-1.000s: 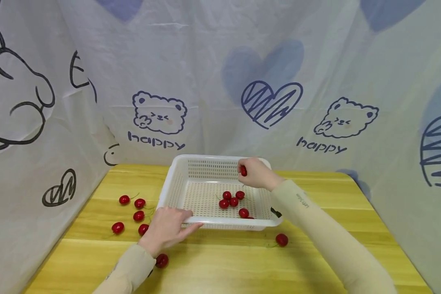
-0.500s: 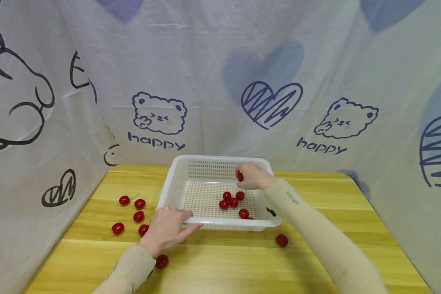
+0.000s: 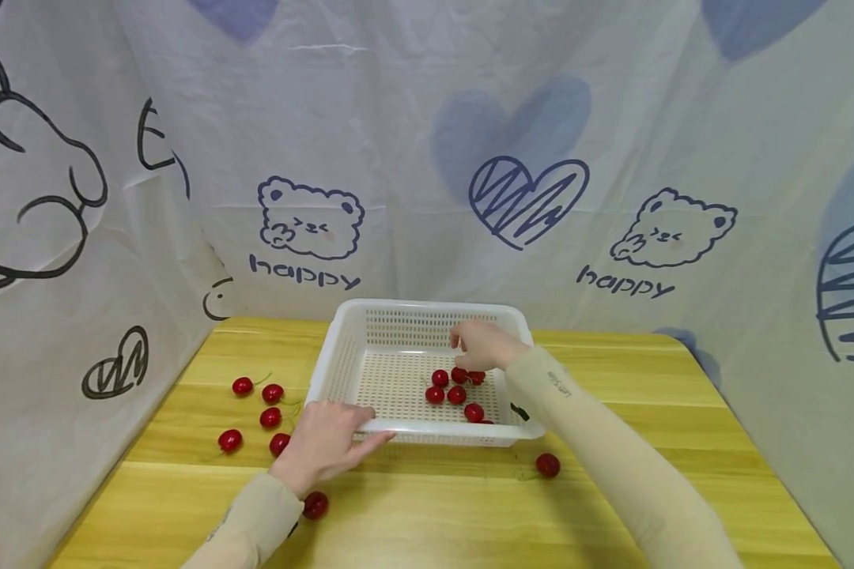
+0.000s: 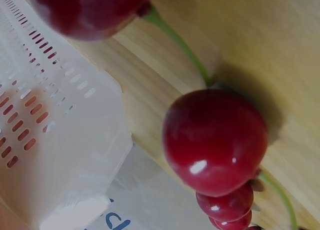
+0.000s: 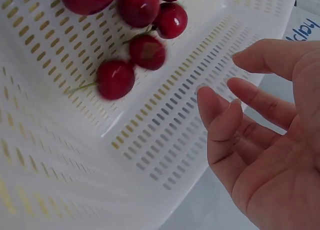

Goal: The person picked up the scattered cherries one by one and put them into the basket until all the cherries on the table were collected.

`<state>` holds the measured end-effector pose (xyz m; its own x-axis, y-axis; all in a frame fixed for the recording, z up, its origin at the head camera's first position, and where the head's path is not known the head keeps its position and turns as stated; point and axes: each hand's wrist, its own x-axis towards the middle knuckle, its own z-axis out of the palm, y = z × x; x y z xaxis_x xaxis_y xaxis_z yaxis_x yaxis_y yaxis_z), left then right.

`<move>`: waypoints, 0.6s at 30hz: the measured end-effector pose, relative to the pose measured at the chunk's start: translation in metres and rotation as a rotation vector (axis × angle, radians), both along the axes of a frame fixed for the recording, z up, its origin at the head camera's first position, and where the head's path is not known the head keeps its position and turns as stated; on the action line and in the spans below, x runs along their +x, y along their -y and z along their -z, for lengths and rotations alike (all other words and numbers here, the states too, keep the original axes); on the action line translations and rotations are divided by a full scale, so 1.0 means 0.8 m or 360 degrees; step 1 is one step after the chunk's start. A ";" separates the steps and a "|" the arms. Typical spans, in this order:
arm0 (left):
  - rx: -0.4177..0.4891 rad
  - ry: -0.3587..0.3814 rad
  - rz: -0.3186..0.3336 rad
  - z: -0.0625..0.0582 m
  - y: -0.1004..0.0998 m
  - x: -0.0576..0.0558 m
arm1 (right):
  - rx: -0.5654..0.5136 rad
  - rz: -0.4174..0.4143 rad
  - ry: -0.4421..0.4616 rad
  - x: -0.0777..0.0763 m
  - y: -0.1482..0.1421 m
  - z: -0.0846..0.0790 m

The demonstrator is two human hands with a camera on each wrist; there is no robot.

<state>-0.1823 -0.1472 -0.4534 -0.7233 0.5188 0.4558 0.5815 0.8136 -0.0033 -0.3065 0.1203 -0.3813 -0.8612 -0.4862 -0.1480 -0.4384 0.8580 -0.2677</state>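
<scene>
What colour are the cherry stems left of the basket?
The stems are green, seen best in the left wrist view.

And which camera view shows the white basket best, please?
The head view, because it shows the basket almost whole, with most of its rim. The left wrist view shows only a piece of its slotted side; the right wrist view shows part of its floor and walls, close up, with cherries inside.
</scene>
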 end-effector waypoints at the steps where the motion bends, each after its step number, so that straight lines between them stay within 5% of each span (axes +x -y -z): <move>1: 0.0002 0.0002 -0.0001 0.000 0.000 0.000 | -0.0009 -0.0002 -0.0002 0.001 0.000 0.000; 18: 0.0019 0.0055 -0.0108 -0.002 -0.005 -0.001 | -0.0230 -0.0155 -0.0182 0.049 -0.022 -0.024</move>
